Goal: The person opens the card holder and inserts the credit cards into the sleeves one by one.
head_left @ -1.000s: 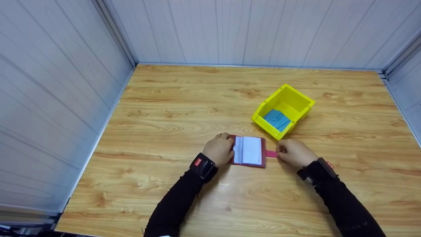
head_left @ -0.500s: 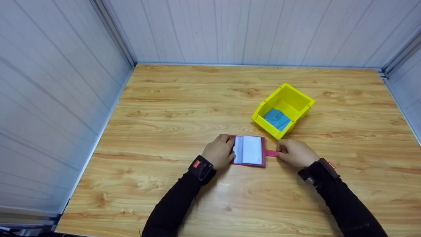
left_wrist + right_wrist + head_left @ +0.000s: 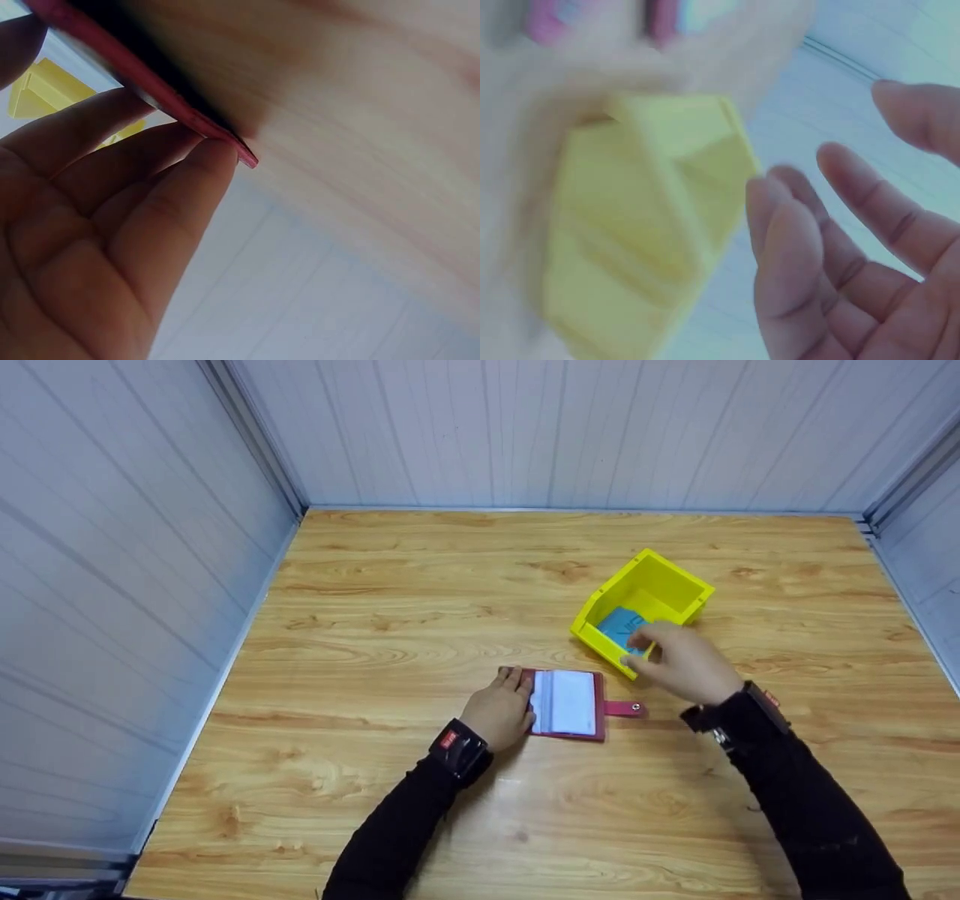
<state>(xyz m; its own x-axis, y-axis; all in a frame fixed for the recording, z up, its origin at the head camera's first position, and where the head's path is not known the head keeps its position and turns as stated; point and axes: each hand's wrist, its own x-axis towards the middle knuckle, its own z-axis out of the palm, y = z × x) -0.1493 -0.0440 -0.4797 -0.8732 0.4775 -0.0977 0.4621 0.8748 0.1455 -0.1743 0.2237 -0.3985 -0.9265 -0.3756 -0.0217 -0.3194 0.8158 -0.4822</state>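
Observation:
A small red card holder lies opened out on the wooden table, its whitish clear sleeves facing up. From its right side sticks out a pink snap strap. My left hand rests on the holder's left cover, and in the left wrist view fairly straight fingers touch the red edge. At the near right side of a yellow bin, my right hand hovers with its fingers apart, holding nothing. Blue cards lie inside the bin, partly hidden by that hand.
Whitish panel walls close off the back and sides of the wooden table. The bin sits just beyond the card holder, its low front side turned toward it. In the right wrist view the yellow bin is blurred.
My right hand has let go of the pink strap and moved up to the yellow bin, uncovering the strap's metal snap. The left hand stays on the card holder.

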